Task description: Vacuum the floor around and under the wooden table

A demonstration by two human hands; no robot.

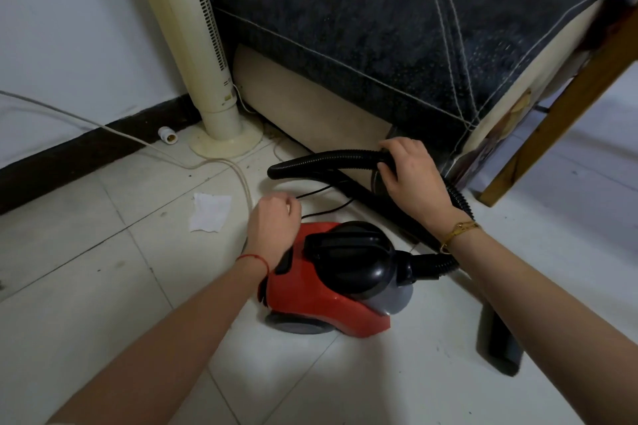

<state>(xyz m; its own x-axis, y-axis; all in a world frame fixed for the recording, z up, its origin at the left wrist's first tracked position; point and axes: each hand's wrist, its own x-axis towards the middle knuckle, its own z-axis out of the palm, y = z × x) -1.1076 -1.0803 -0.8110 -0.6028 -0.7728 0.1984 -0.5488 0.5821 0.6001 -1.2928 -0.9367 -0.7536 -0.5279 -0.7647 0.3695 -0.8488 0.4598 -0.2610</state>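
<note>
A small red and black canister vacuum point(331, 281) stands on the white tiled floor in front of me. Its black ribbed hose point(321, 160) loops from the canister's right side up past the sofa base. My right hand point(409, 179) grips the hose's curved handle end. My left hand point(274, 217) is curled just behind the canister, and it pinches the thin black power cord point(319, 190). A wooden table leg point(559, 117) slants down at the right edge.
A dark-covered sofa point(379, 28) fills the back. A cream tower fan point(207, 45) stands by the white wall, its pale cable point(221, 162) trailing over the floor. A scrap of paper point(210, 212) and a loose black tube point(500, 342) lie on the tiles.
</note>
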